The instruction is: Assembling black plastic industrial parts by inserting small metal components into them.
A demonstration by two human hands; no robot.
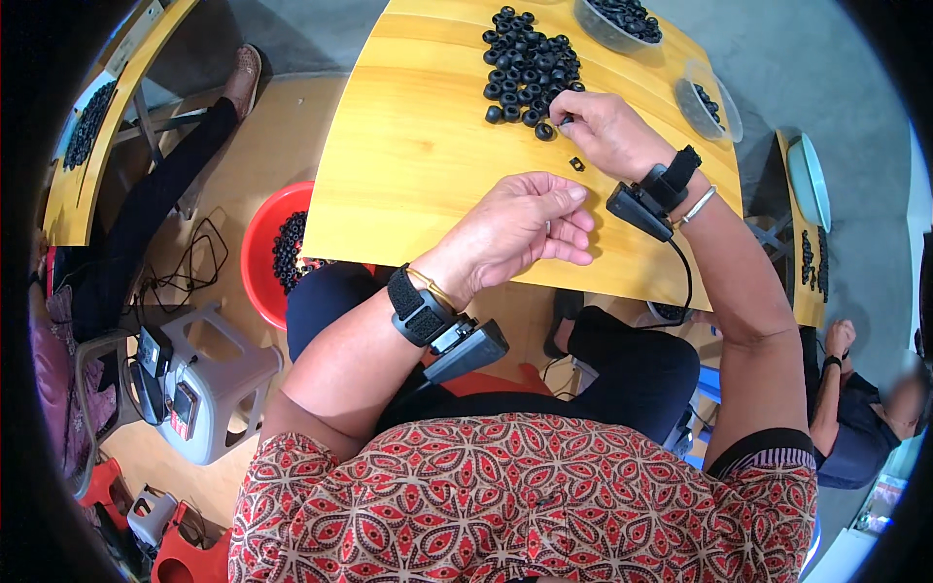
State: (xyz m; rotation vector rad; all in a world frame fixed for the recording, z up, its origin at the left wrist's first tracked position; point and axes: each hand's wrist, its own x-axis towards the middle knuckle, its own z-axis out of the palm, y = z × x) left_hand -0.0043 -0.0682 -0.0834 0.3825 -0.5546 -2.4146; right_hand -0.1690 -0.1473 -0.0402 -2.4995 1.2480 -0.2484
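One yellow table [389, 175] with a cluster of black rings [528, 73] near its far side.

Beside the table's left edge, a red basin [259, 255] holds more dark pieces; on the tabletop, a clear bowl [604, 37] of black pieces sits beyond the cluster, and a smaller clear tub [688, 105] with a few stands toward the right edge. The person's left hand [533, 222] hovers over the near part of the table, its fingers loosely curled with the thumb near the index finger; whether they hold anything cannot be told. The right hand [604, 128] is at the cluster's near right corner, thumb and index finger drawn close together around something dark, though the grip is unclear. Just below it, a small black rectangular piece [577, 164] lies apart from the rings.
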